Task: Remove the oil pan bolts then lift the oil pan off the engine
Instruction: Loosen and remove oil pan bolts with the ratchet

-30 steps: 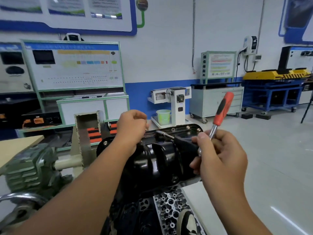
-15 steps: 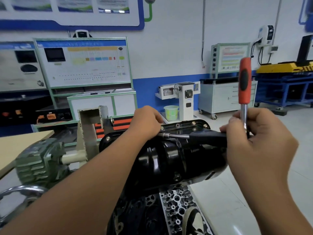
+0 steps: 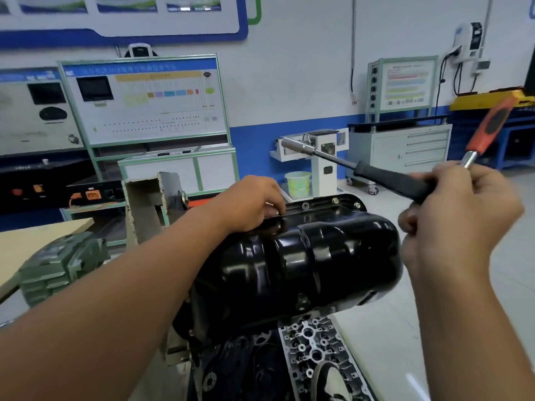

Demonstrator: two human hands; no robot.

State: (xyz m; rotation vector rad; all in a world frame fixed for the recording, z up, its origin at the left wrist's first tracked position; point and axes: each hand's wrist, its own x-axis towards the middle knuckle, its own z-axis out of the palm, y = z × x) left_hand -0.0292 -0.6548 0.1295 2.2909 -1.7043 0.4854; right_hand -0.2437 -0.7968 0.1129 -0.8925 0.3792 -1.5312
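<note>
Clearly the job is mid-way: the black oil pan [image 3: 304, 256] sits on the engine [image 3: 260, 357], with several bolts [image 3: 335, 200] in its far flange. My left hand [image 3: 249, 202] curls onto the pan's rim, perhaps pinching a bolt; I cannot tell. My right hand [image 3: 454, 224] grips the socket wrench [image 3: 376, 172], lifted clear.

The oil pan [image 3: 312, 261] is glossy black metal (probably painted); the socket extension [image 3: 296, 147] looks bare steel.
</note>
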